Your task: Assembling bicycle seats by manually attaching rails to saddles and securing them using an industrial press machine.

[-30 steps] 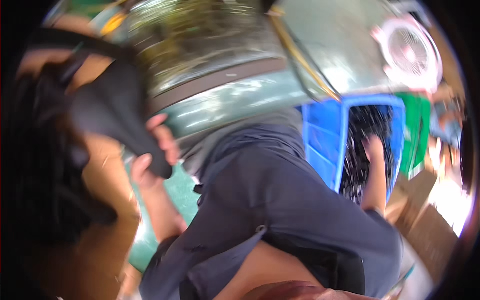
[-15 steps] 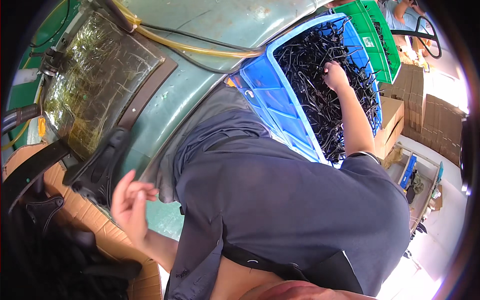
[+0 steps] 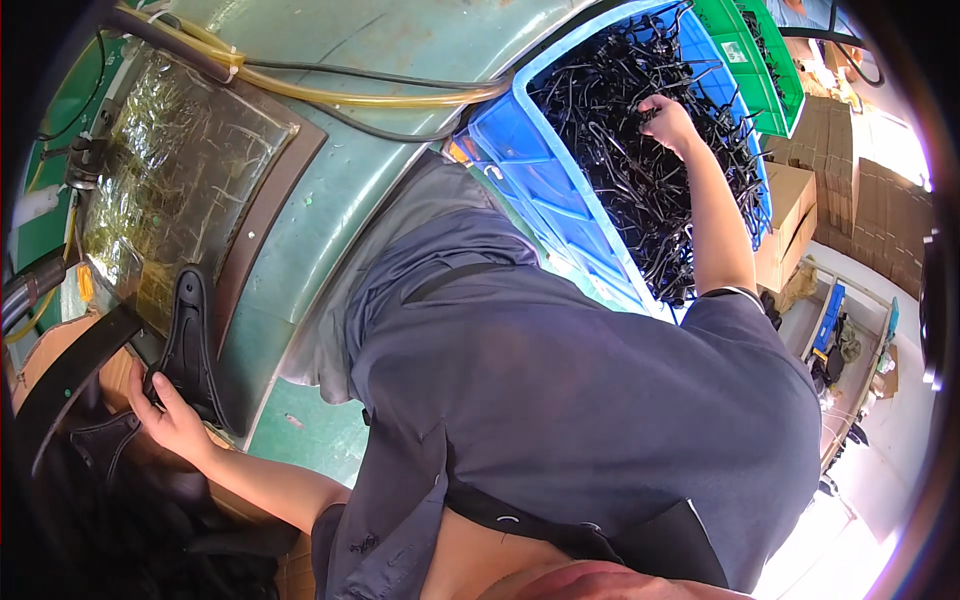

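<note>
My right hand reaches into a blue plastic crate heaped with thin, bent black strips. Its fingers are curled in a pinch on some strips at the top of the heap; how many is hidden. On the left, my left hand is open, thumb and fingers apart, right beside the lower end of a long black moulded part with a hole at its tip. That part leans at the edge of the green metal table. Whether the hand touches it I cannot tell.
A cloudy clear sheet with a brown edge lies on the table. Yellow hose and black cables cross it. Dark parts fill the lower left by cardboard. A green crate, cardboard boxes and a shelf stand right.
My left hand has moved left and its forearm has stretched out toward the black moulded part, which now stands more upright. My right hand stays in the strips. The view has shifted slightly.
</note>
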